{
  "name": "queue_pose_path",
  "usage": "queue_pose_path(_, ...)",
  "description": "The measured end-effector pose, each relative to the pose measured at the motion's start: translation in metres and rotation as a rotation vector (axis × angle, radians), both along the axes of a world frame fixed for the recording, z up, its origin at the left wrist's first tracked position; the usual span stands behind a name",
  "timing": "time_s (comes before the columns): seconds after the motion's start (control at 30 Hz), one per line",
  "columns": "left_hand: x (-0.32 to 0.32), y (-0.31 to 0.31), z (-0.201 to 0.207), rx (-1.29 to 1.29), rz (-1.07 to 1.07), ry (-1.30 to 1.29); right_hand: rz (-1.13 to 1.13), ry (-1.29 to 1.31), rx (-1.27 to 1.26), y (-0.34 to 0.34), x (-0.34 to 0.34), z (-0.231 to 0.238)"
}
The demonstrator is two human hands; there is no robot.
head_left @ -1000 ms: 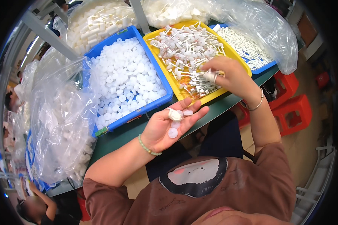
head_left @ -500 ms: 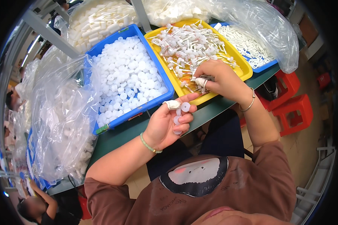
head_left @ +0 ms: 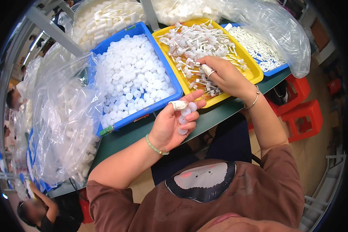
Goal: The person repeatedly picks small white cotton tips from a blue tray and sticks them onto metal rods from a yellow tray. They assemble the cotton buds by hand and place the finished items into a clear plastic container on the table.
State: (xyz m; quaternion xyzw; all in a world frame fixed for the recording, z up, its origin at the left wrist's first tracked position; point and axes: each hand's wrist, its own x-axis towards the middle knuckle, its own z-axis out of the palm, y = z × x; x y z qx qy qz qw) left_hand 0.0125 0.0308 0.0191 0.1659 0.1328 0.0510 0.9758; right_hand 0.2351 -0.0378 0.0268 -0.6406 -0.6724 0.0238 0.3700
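My left hand (head_left: 164, 129) is palm up in front of the trays. Its curled fingers hold several translucent white plastic discs (head_left: 182, 119) with small centre holes, in an uneven row; the index finger points out. White tape wraps the left thumb. Over the yellow tray (head_left: 256, 71) is my right hand (head_left: 232, 80), thumb and index drawn together with white tape on one digit. What they pinch, if anything, I cannot make out. Beneath it lie many thin sticks with white discs on them (head_left: 197, 46). Left of these, a blue tray (head_left: 177, 86) holds loose white discs (head_left: 133, 75).
Behind the yellow tray's right side, a second blue tray (head_left: 276, 70) holds short white rods. Clear plastic bags (head_left: 65, 120) of white parts crowd the left and back. A grey post (head_left: 149, 15) rises behind. Red stools (head_left: 303, 118) stand at right; another person (head_left: 36, 210) sits lower left.
My right hand has risen slightly away from the near part of the yellow tray, uncovering parts there. The discs in my left hand have shifted a little, and its index finger has lifted slightly.
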Motion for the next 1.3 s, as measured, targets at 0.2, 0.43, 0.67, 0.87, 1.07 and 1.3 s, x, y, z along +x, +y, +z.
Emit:
queue_pose_path(0.2, 0.005, -0.007, 0.013, 0.050, 0.086, 0.178, 0.013, 0.191, -0.024, -0.004, -0.009, 0.014)
queue_pose_path(0.43, 0.000, -0.007, 0.003, 0.207, 0.080, 0.057, -0.031, 0.277, 0.035, -0.054, -0.047, 0.025)
queue_pose_path(0.67, -0.002, -0.007, 0.006, 0.297, 0.076, 0.106, -0.070, 0.386, 0.083, -0.084, -0.076, 0.000)
queue_pose_path(0.87, 0.002, -0.012, 0.009, 0.380, 0.123, 0.171, -0.107, 0.336, 0.070, -0.091, -0.079, 0.001)
queue_pose_path(1.07, 0.003, -0.012, 0.008, 0.315, 0.147, 0.156, -0.142, 0.254, 0.069, -0.091, -0.074, -0.006)
queue_pose_path(1.3, -0.001, -0.007, -0.001, 0.309, 0.089, 0.108, -0.145, 0.254, 0.073, -0.090, -0.075, -0.006)
